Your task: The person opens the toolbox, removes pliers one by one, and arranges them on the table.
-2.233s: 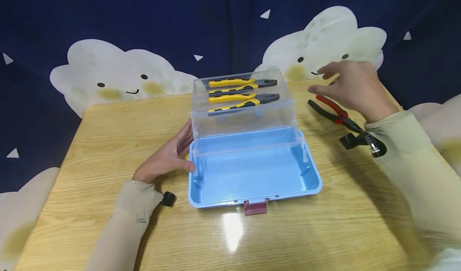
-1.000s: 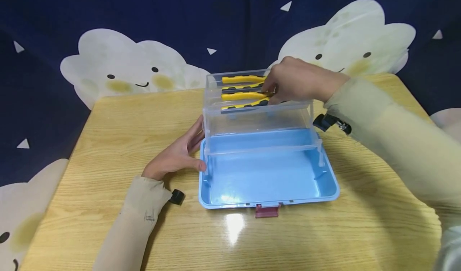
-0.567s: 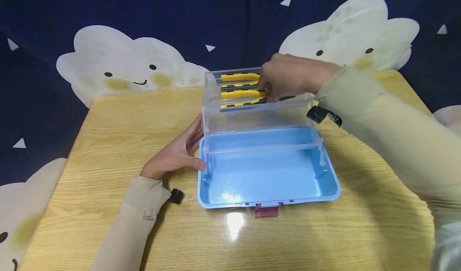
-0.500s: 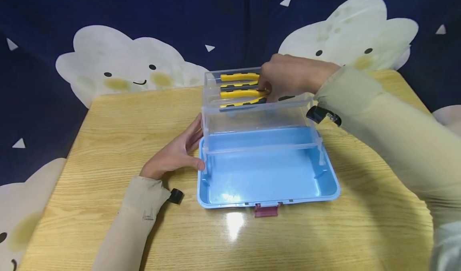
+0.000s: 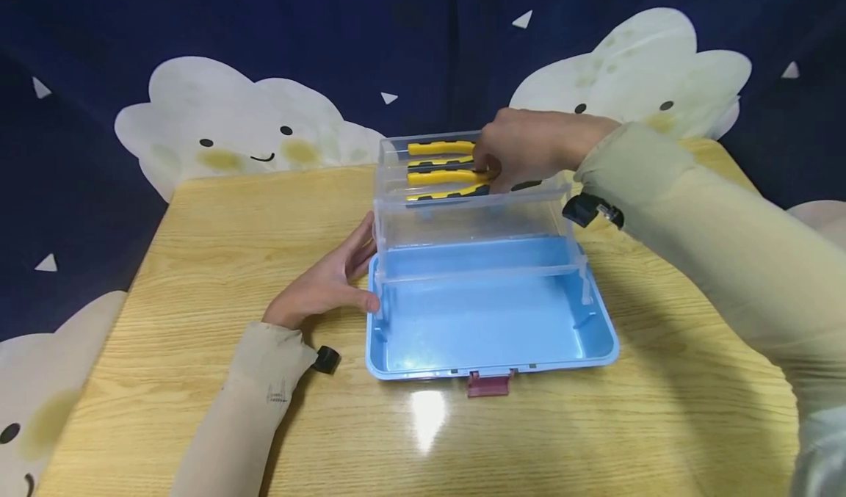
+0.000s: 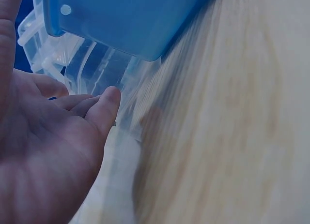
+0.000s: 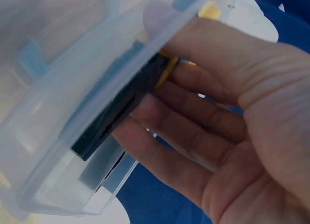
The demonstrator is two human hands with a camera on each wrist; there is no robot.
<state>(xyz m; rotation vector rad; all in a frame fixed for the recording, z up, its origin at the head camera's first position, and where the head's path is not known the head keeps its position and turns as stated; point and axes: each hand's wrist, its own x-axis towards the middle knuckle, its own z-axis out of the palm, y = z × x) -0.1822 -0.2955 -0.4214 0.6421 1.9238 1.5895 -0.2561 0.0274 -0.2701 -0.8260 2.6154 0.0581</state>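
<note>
A blue toolbox (image 5: 496, 321) stands unfolded, its clear tray (image 5: 463, 222) raised at the back. Two pairs of yellow-and-black pliers lie in the tray, the rear pliers (image 5: 438, 148) and the front pliers (image 5: 432, 178). From above, my right hand (image 5: 529, 144) reaches into the tray and grips the front pliers around the middle, covering their pivot; the dark jaws (image 7: 114, 120) show in the right wrist view. My left hand (image 5: 324, 288) is at the box's left side, thumb on the blue rim, other fingers stretched along the tray's side and partly hidden.
A wooden table (image 5: 218, 262) carries the toolbox. Its dark red latch (image 5: 488, 385) hangs at the front edge. A navy curtain (image 5: 317, 27) with white cloud prints is close behind the table. My right sleeve (image 5: 700, 225) crosses over the table's right side.
My right hand has moved left from above red-and-black pliers on the table into the tray, onto the front pliers. My arm now covers the red-and-black pliers' place. My left hand has stayed put.
</note>
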